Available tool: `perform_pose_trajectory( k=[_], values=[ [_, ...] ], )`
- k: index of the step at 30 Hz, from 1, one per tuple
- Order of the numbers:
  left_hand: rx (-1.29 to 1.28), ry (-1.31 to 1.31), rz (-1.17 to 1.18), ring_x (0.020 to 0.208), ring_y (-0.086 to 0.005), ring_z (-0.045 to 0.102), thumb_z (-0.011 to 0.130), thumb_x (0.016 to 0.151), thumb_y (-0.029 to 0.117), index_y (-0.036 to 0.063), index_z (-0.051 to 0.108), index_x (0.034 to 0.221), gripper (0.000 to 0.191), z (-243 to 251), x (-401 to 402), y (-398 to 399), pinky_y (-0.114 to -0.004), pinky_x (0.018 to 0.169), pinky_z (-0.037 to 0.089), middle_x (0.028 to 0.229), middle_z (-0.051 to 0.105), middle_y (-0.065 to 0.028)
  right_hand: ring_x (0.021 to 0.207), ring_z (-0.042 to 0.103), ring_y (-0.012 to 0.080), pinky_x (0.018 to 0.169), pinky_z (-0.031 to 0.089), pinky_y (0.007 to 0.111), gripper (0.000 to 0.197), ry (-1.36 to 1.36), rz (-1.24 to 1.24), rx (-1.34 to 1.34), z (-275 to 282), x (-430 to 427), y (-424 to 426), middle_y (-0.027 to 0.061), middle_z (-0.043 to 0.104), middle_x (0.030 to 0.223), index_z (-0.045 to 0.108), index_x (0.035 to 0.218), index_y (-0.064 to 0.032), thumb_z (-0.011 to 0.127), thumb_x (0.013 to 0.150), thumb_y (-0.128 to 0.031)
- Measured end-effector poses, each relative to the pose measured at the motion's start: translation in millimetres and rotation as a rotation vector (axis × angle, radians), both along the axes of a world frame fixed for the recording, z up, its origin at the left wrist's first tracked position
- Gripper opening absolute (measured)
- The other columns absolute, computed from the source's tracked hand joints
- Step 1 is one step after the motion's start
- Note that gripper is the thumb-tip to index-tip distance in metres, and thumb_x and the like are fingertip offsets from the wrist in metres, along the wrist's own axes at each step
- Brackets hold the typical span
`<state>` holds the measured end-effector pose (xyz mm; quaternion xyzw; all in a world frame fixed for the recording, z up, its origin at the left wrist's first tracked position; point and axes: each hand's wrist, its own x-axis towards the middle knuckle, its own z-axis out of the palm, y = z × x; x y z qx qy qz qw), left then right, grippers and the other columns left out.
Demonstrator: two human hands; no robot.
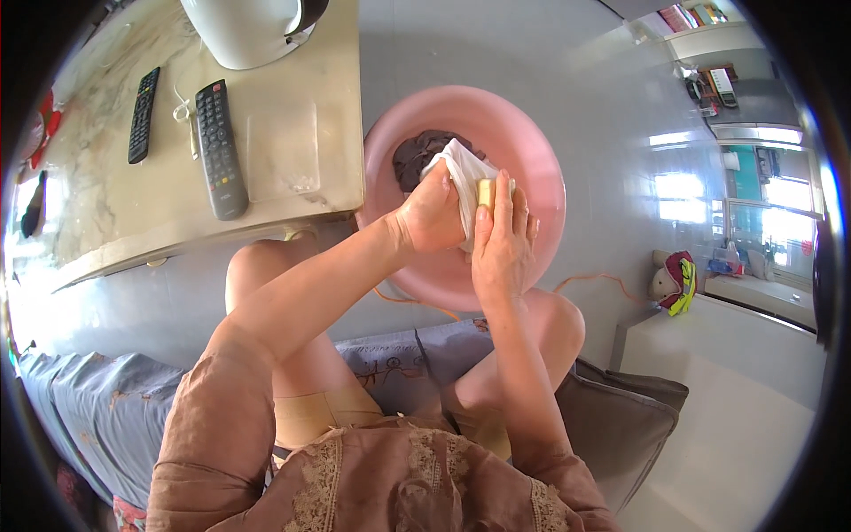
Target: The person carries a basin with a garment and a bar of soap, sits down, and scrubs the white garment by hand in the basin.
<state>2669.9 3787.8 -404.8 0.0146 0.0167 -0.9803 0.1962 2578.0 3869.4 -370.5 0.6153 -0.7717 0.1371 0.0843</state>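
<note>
Over a pink plastic basin (546, 199), my left hand (435, 213) holds a white cloth (460, 174), which is draped over and around the hand. My right hand (504, 233) grips a pale yellow bar of soap (486, 193) against the right side of the cloth. A dark, crumpled cloth (415, 156) lies in the basin behind my left hand. The basin stands between and beyond my knees; its bottom is partly hidden by my hands and the cloth.
At the left, a marble-patterned table (292, 86) bears two remote controls (223, 156) (143, 116), a clear plastic tray (284, 153) and a white container (246, 33). An orange cord (602, 276) runs along the floor. A brown cushion (615, 419) rests at my right, near a white surface (718, 399).
</note>
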Motion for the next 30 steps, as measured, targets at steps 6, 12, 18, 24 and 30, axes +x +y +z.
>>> perform_pose_trajectory(
  k=[6, 12, 18, 24, 30],
  values=[
    [0.047, 0.045, 0.029, 0.113, -0.0208, 0.042, 0.024, 0.09, 0.043, 0.0126, 0.044, 0.118, 0.046, -3.6, -2.4, -1.8, -0.035, 0.099, 0.03, 0.121, 0.047, -0.0036, 0.111, 0.043, 0.0341, 0.094, 0.031, 0.049, 0.044, -0.151, -0.067, 0.013, -0.1, -5.9, -10.0, 0.0181, 0.044, 0.121, 0.033, 0.13, -0.0129, 0.041, 0.089, -0.025],
    [-0.008, 0.065, 0.013, 0.11, -0.023, 0.044, 0.026, 0.088, 0.047, 0.0131, 0.046, 0.116, 0.048, 1.9, -2.7, -0.8, -0.036, 0.096, 0.032, 0.117, 0.05, -0.0045, 0.106, 0.049, 0.0271, 0.089, 0.037, 0.044, 0.046, -0.151, -0.138, 0.038, -9.4, -51.3, -17.7, 0.0134, 0.047, 0.121, 0.032, 0.131, -0.0145, 0.04, 0.089, -0.031],
    [0.026, 0.033, -0.001, 0.109, -0.0239, 0.047, 0.03, 0.086, 0.054, 0.0082, 0.048, 0.115, 0.057, 15.8, 1.9, -7.1, -0.038, 0.093, 0.036, 0.116, 0.051, -0.0071, 0.095, 0.049, 0.0152, 0.077, 0.044, 0.03, 0.047, -1.25, -0.439, -0.056, 33.2, -59.6, -0.9, 0.0065, 0.049, 0.117, 0.034, 0.131, -0.0108, 0.033, 0.091, -0.036],
    [0.058, 0.011, -0.016, 0.11, -0.0217, 0.045, 0.031, 0.088, 0.05, 0.0098, 0.048, 0.116, 0.052, 14.4, 1.0, 0.8, -0.035, 0.094, 0.035, 0.118, 0.05, -0.0038, 0.113, 0.043, 0.0304, 0.096, 0.031, 0.041, 0.045, 0.065, 0.062, 0.02, 18.9, -14.5, 5.2, 0.0152, 0.045, 0.123, 0.035, 0.13, -0.0101, 0.041, 0.09, -0.028],
    [0.009, 0.059, -0.003, 0.118, -0.0201, 0.038, 0.025, 0.091, 0.042, 0.0122, 0.036, 0.128, 0.049, -2.2, -2.5, 5.1, -0.035, 0.102, 0.027, 0.13, 0.039, -0.0043, 0.106, 0.046, 0.0309, 0.09, 0.034, 0.043, 0.043, 0.093, 0.038, -0.001, 0.5, -13.7, 10.4, 0.0166, 0.048, 0.119, 0.039, 0.128, -0.0113, 0.046, 0.086, -0.022]
  ],
)
